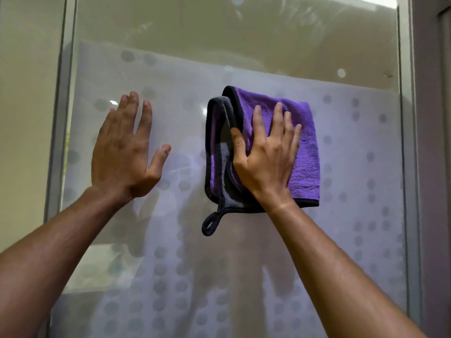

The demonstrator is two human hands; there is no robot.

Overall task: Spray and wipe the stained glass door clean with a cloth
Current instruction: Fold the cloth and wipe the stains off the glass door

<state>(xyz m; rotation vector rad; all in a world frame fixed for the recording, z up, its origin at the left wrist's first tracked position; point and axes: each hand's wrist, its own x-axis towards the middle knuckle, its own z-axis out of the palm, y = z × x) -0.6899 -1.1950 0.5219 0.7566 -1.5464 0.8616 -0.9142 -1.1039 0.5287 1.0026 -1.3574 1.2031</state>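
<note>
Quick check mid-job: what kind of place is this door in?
Probably an indoor office or shop entrance, though I can't be sure. The glass door has a frosted band with a dot pattern, a metal frame, and ceiling lights reflected in it. The right hand presses a purple cloth on it.

Bare frosted glass point(185, 132) lies open between my left hand point(124, 152) and the cloth point(288, 147) under my right hand point(266, 157). Above and below both hands the pane is bare too. The metal frame point(406, 142) closes it off far right, and another upright far left.
</note>
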